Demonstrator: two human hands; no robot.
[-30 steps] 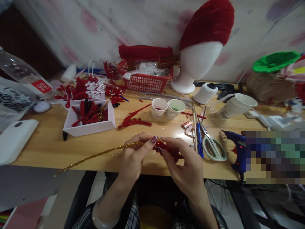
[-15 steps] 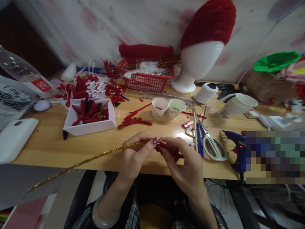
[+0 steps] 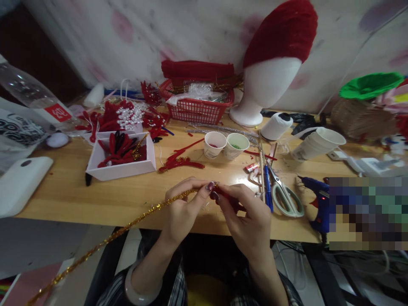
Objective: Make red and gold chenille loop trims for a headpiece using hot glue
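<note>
A gold tinsel pipe cleaner (image 3: 127, 223) runs from my fingertips down to the lower left, past the table edge. My left hand (image 3: 185, 208) pinches it near its upper end between thumb and index finger. My right hand (image 3: 247, 214) is closed round a dark red fuzzy piece (image 3: 234, 203), mostly hidden by the fingers. The fingertips of both hands meet where the gold strand and the red piece come together. Just beyond them lies a red pipe-cleaner branch (image 3: 181, 163) with gold trim.
Behind my hands stand a paper cup of red bits (image 3: 215, 144) and one of green bits (image 3: 236, 146). A white box (image 3: 124, 170) is at left. Scissors (image 3: 287, 197), a blue pen (image 3: 268, 189) and a glue gun (image 3: 317, 199) lie right. A red basket (image 3: 197, 108) and foam head (image 3: 270, 80) stand behind.
The free end of the gold pipe cleaner has swung lower, toward the bottom left corner. Both hands keep their pinch at nearly the same spot, and the view has shifted slightly.
</note>
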